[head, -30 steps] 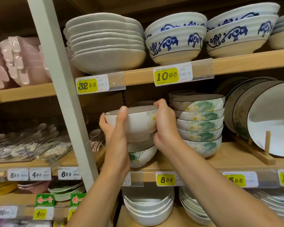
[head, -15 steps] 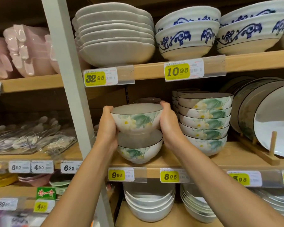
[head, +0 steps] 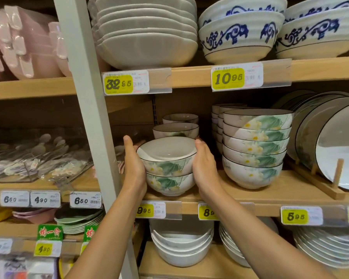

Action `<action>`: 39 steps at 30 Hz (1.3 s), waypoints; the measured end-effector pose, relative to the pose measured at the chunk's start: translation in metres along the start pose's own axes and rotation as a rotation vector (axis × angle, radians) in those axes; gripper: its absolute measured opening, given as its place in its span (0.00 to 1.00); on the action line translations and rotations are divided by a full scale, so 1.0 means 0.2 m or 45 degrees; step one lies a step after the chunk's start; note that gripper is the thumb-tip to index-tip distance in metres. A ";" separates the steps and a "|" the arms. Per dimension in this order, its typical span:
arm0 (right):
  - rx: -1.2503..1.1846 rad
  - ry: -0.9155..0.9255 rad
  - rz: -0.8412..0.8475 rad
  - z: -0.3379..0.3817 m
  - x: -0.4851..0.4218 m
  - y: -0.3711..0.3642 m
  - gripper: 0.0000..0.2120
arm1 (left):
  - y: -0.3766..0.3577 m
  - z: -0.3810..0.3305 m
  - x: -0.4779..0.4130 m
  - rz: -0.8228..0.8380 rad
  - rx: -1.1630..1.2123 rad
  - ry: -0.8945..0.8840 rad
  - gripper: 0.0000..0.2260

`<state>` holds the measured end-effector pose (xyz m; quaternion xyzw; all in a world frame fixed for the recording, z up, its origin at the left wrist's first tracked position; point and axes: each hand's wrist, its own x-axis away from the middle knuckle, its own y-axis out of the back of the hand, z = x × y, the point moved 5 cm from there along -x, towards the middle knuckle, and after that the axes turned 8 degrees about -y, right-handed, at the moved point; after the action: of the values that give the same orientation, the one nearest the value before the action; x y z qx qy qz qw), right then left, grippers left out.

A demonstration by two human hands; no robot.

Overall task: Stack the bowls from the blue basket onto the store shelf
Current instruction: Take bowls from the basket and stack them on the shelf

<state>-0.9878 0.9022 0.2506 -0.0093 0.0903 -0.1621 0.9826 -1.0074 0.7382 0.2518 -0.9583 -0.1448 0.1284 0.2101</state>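
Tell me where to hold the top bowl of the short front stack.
Take the top bowl by its outer wall under the rim, at its left and right sides, reaching from the front. It sits upright, nested in the lower bowl, so its foot is hidden.

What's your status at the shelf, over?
Left grip, right grip: both cupping top bowl. It sits nested in lower bowl on shelf. Tall stack close on its right.

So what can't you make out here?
Head view:
Blue basket: outside the frame.
Yellow price tag starting 8: digits covered by the right forearm.
Left hand and right hand: fingers hidden behind the stacked white lotus-painted ceramic bowls, grip unclear.
Small print on price tags: blurred.
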 end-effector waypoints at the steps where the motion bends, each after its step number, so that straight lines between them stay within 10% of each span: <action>1: -0.001 0.002 0.001 -0.01 0.00 0.00 0.22 | 0.00 0.01 0.00 0.004 0.010 0.005 0.29; 10: -0.131 -0.078 0.049 -0.08 -0.06 0.01 0.13 | -0.01 0.04 0.01 -0.009 0.050 0.003 0.28; 39: -0.088 -0.071 0.034 -0.06 -0.03 0.01 0.25 | 0.02 0.07 -0.03 0.036 -0.079 -0.040 0.15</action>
<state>-0.9958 0.9056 0.2397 -0.0466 0.0686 -0.1453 0.9859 -1.0160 0.7386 0.2381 -0.9642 -0.1386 0.1417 0.1761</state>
